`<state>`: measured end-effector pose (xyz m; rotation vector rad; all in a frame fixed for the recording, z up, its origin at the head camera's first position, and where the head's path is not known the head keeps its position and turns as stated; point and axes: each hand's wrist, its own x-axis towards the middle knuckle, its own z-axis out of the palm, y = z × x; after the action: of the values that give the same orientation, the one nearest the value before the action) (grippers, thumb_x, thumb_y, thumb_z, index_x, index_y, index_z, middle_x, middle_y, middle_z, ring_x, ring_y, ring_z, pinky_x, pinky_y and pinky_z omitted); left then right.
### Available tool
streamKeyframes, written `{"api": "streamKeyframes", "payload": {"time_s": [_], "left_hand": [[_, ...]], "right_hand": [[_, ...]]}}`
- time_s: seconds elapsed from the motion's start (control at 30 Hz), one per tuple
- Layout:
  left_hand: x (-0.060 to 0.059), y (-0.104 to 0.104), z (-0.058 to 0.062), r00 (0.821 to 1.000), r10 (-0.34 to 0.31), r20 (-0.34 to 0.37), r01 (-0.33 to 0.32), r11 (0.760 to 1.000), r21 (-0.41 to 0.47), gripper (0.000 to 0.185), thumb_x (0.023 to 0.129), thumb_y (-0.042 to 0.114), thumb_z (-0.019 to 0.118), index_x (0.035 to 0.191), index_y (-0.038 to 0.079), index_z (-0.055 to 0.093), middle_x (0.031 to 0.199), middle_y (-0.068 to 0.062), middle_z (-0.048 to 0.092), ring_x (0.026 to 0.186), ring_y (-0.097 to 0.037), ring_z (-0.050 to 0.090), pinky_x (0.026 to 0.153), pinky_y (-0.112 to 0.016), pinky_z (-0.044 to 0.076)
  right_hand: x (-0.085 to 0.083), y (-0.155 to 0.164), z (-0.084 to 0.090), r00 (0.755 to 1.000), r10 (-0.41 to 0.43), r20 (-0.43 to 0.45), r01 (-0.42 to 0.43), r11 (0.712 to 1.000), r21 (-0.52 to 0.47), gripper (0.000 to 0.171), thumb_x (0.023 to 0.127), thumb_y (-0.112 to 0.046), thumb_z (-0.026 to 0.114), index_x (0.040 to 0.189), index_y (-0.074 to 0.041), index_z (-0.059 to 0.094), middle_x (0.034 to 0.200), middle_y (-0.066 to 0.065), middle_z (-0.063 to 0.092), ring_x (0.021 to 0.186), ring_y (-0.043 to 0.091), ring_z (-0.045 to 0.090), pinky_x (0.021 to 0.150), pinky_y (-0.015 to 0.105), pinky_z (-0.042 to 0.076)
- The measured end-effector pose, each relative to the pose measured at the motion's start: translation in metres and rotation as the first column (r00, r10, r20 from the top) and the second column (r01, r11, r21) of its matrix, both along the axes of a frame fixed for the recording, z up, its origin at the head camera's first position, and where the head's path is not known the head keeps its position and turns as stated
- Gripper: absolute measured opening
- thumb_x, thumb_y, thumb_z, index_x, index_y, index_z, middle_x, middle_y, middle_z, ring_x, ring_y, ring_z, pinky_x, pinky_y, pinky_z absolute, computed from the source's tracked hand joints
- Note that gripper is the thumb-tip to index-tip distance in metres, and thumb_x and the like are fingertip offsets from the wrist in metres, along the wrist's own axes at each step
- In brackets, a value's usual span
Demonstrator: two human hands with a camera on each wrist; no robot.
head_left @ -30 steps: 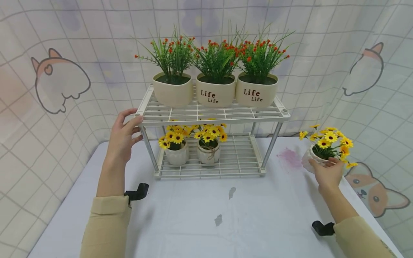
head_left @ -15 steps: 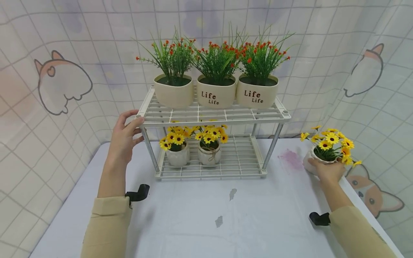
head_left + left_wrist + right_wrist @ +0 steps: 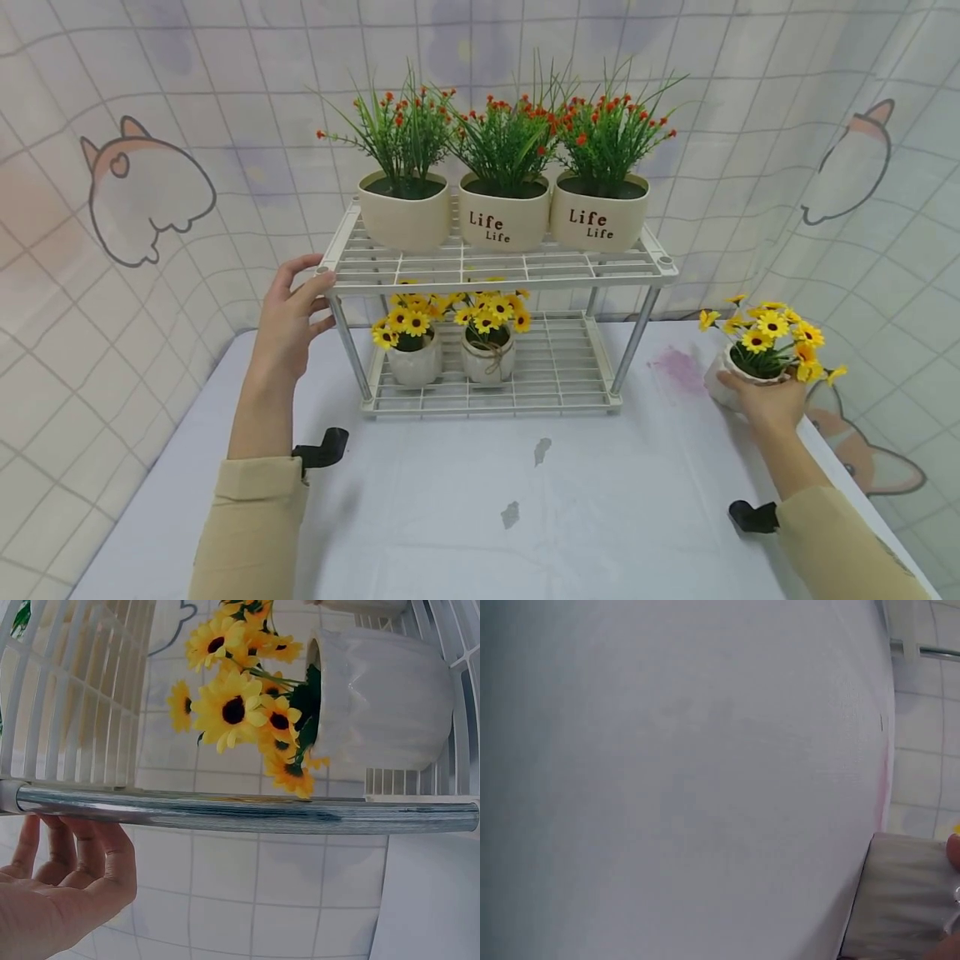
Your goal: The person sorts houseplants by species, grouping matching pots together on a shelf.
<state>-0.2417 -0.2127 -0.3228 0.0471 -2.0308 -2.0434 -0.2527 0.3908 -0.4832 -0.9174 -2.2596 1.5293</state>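
Observation:
My left hand point(image 3: 283, 321) grips the front left corner of the white two-tier wire rack point(image 3: 480, 282), its thumb on top of the corner. In the left wrist view, the fingers point(image 3: 109, 859) of that hand curl against the top of the metal post point(image 3: 247, 812). At the table's right side, my right hand point(image 3: 774, 406) holds a white pot of yellow artificial sunflowers point(image 3: 768, 329), thumb on the pot's near side. The right wrist view shows this pot's ridged white wall point(image 3: 904, 896) at the tabletop; most of the hand falls outside that view.
Two more potted sunflowers point(image 3: 414, 365) point(image 3: 487, 362) stand at the left and middle of the lower shelf point(image 3: 558, 367). Three cream planters point(image 3: 405, 218) with red-flowered grass line the upper shelf. A patterned curtain point(image 3: 247, 167) hangs behind the white-covered table point(image 3: 420, 500).
My right hand has closed further round the sunflower pot, and the pot has straightened up slightly. The left hand keeps its place on the rack's corner.

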Motion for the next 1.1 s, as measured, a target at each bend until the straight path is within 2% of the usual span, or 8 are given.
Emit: {"api": "streamKeyframes", "payload": {"time_s": [0.13,0.27,0.53,0.63,0.8,1.03,1.1], "left_hand": [[-0.001,0.001,-0.001,1.000,-0.009,0.001,0.009,1.000,0.009,0.044,0.101,0.035,0.067,0.141,0.024,0.051,0.119,-0.007,0.063,0.102,-0.021,0.059,0.092,-0.043,0.040],[-0.002,0.001,-0.001,1.000,-0.016,0.001,0.016,1.000,0.020,0.044,0.101,0.034,0.067,0.141,0.024,0.051,0.118,-0.007,0.063,0.102,-0.021,0.058,0.092,-0.043,0.040],[-0.001,0.000,-0.001,1.000,-0.021,0.009,0.021,0.999,0.032,0.044,0.101,0.033,0.067,0.141,0.024,0.051,0.118,-0.007,0.062,0.102,-0.021,0.058,0.093,-0.043,0.040],[-0.001,0.000,-0.001,1.000,-0.023,0.007,0.023,0.999,0.032,0.044,0.101,0.033,0.067,0.141,0.023,0.051,0.118,-0.007,0.062,0.102,-0.021,0.058,0.093,-0.043,0.040],[-0.001,0.001,-0.001,1.000,-0.019,0.005,0.019,1.000,0.021,0.044,0.101,0.034,0.066,0.142,0.024,0.051,0.120,-0.008,0.062,0.102,-0.020,0.058,0.093,-0.043,0.040],[0.000,0.000,0.000,1.000,-0.016,0.006,0.016,0.999,0.030,0.044,0.101,0.034,0.067,0.141,0.024,0.051,0.122,-0.008,0.062,0.102,-0.020,0.059,0.092,-0.042,0.040],[0.000,0.000,0.001,1.000,-0.013,0.007,0.013,0.999,0.030,0.044,0.101,0.034,0.067,0.141,0.024,0.051,0.122,-0.008,0.062,0.103,-0.020,0.059,0.092,-0.042,0.040]], "right_hand": [[0.009,0.001,-0.001,1.000,0.023,0.018,-0.023,0.999,0.038,0.121,0.086,-0.043,0.082,0.164,-0.012,-0.005,0.170,0.013,0.009,0.155,0.030,0.009,0.122,0.043,0.011],[0.018,0.000,-0.001,0.999,0.053,-0.011,-0.052,0.996,0.071,0.122,0.085,-0.039,0.084,0.164,-0.016,-0.007,0.170,0.011,0.008,0.155,0.030,0.009,0.122,0.043,0.011],[0.040,-0.009,0.007,0.988,0.148,-0.041,-0.147,0.988,0.042,0.121,0.084,-0.040,0.086,0.165,-0.013,0.000,0.170,0.014,0.012,0.154,0.034,0.015,0.120,0.049,0.017],[0.050,-0.016,0.010,0.978,0.200,-0.065,-0.195,0.978,0.071,0.121,0.083,-0.039,0.087,0.165,-0.013,0.001,0.169,0.015,0.014,0.153,0.037,0.017,0.120,0.052,0.018],[0.067,-0.031,0.016,0.949,0.307,-0.075,-0.292,0.943,0.158,0.123,0.082,-0.036,0.089,0.165,-0.010,0.002,0.167,0.021,0.017,0.151,0.043,0.019,0.118,0.058,0.018],[0.088,-0.056,0.028,0.915,0.400,-0.043,-0.392,0.910,0.136,0.126,0.081,-0.036,0.090,0.164,-0.009,-0.001,0.166,0.027,0.014,0.148,0.051,0.020,0.111,0.067,0.026],[0.093,-0.063,0.032,0.907,0.420,-0.028,-0.413,0.901,0.136,0.126,0.081,-0.036,0.090,0.164,-0.006,-0.001,0.164,0.030,0.017,0.145,0.052,0.024,0.109,0.068,0.029]]}}
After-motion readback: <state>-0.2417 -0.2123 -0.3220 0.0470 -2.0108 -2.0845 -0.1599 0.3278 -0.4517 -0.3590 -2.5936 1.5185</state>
